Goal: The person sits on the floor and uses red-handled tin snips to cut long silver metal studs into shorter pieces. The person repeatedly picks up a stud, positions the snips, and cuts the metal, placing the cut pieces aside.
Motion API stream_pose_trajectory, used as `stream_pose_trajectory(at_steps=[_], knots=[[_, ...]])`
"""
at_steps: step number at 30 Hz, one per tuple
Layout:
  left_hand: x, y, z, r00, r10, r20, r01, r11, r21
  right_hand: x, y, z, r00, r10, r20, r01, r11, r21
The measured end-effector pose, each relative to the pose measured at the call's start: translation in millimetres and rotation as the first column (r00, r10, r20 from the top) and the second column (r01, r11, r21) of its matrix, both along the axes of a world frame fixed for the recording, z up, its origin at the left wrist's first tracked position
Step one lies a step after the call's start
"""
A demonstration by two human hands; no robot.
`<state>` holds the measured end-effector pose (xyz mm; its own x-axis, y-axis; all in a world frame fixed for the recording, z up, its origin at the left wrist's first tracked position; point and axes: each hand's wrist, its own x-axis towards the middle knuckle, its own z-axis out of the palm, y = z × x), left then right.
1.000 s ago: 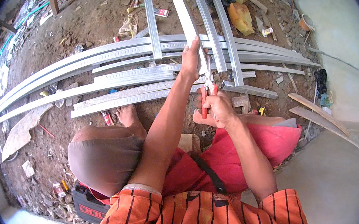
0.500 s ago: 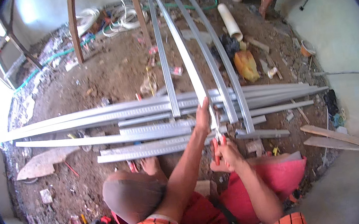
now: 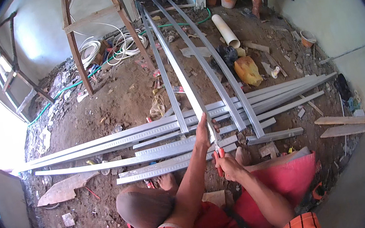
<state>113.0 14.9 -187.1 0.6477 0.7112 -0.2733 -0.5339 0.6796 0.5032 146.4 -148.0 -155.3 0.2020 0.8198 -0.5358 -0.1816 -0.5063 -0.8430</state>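
Seemingly mid-cut, my left grip (image 3: 203, 132) clasps a long silver metal channel (image 3: 182, 75), my right grip (image 3: 230, 167) red-handled snips (image 3: 217, 157); next calls for squeezing firmly.

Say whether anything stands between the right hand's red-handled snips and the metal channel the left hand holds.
Nothing visible does. The right hand grips the red-handled snips at the near end of the metal channel, which the left hand holds just beyond. Whether they touch it is too small to tell.

Indoor building site, dirt floor (image 3: 122, 98) (well littered), plastered walls (image 3: 337, 13), long metal channels (image 3: 182, 78)
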Motion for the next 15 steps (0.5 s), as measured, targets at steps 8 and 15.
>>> stream_pose_trajectory(at_steps=[8,15], knots=[[-10,0,-6,0.998,-0.041,0.039,0.044,0.997,-0.069,3,-34,11,0.997,0.062,-0.054,-0.070,0.983,-0.167],[-16,2,0,0.997,-0.002,0.073,0.005,0.999,-0.038,3,-25,14,0.995,-0.017,-0.096,0.017,1.000,-0.001]])
